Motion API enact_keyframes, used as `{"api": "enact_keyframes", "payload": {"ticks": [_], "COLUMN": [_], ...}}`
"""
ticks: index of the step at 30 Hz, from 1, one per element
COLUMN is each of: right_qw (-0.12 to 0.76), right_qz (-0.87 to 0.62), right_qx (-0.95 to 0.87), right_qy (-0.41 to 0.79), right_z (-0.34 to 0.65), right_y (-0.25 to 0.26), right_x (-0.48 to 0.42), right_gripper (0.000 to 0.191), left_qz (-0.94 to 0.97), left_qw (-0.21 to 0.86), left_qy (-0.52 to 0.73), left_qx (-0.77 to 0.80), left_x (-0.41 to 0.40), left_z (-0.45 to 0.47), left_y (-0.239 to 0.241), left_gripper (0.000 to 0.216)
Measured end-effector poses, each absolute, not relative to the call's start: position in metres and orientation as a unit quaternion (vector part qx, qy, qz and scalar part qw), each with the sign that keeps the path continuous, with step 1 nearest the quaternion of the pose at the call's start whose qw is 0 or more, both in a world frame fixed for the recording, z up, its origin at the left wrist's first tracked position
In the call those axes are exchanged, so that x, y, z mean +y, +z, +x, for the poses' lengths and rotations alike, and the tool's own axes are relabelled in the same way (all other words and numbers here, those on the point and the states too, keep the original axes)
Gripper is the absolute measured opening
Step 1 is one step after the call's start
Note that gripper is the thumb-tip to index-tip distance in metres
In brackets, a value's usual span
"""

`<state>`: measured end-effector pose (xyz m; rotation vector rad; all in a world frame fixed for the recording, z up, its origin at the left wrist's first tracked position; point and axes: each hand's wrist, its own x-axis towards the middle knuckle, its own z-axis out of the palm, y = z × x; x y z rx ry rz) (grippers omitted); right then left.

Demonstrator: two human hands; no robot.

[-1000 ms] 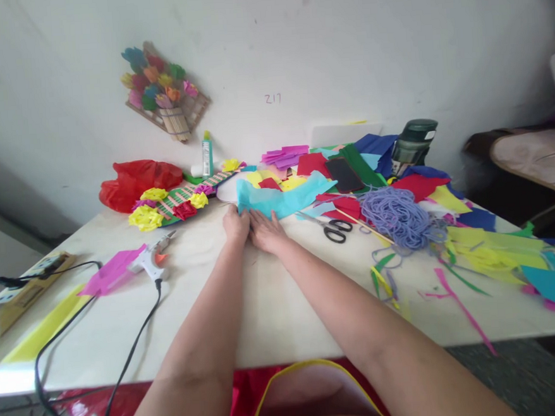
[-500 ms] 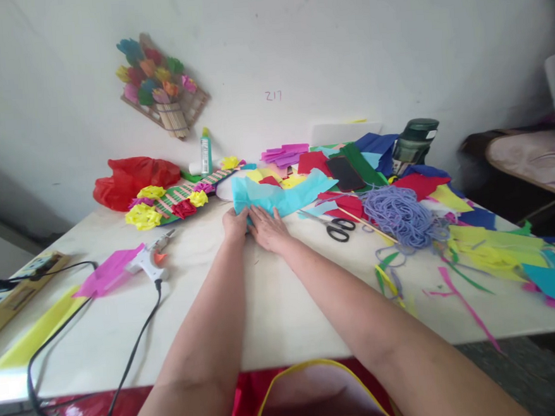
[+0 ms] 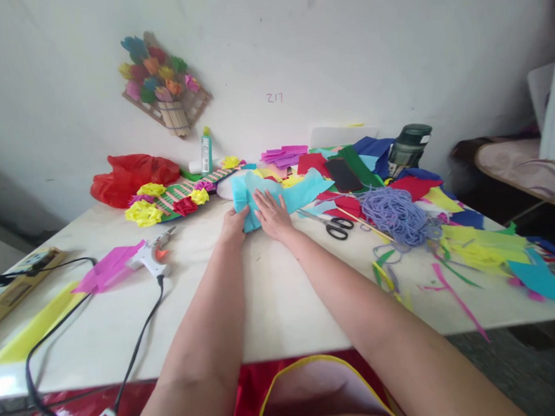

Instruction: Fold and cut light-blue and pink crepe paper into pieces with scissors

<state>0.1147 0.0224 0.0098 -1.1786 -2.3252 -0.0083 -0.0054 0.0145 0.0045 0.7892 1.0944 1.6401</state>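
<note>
Blue paper toward surface's far edge, about midway along. Left hand pinching its near-left edge; right hand flat on top, fingers spread, grasping nothing. Scissors just beside paper's right part; yarn and scraps crowding toward right edge. Flower board left of paper, red bag at far-left corner. Glue gun touching pink sheet; power strip along left edge.

Left of centre, bare tabletop permits passage between glue gun and left hand; centre right, scissors and yarn obstruct access.
</note>
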Motion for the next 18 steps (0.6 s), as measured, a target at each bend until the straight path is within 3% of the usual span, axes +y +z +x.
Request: {"api": "enact_keyframes", "payload": {"ticks": [11, 15, 18], "right_qw": [0.203, 0.096, 0.017], "right_qz": [-0.513, -0.583, -0.61], "right_qx": [-0.833, -0.807, -0.792], "right_qy": [-0.036, -0.023, -0.011], "right_z": [0.138, 0.166, 0.188], "right_y": [0.026, 0.058, 0.074], "right_x": [0.029, 0.021, 0.017], "right_gripper": [0.039, 0.029, 0.031], "left_qz": [0.317, 0.311, 0.306], "left_qw": [0.518, 0.518, 0.522], "left_qy": [0.674, 0.673, 0.674], "left_qx": [0.42, 0.427, 0.424], "left_x": [0.019, 0.022, 0.022], "left_z": [-0.007, -0.009, -0.009], "left_y": [0.002, 0.002, 0.004], "left_gripper": [0.021, 0.02, 0.018]}}
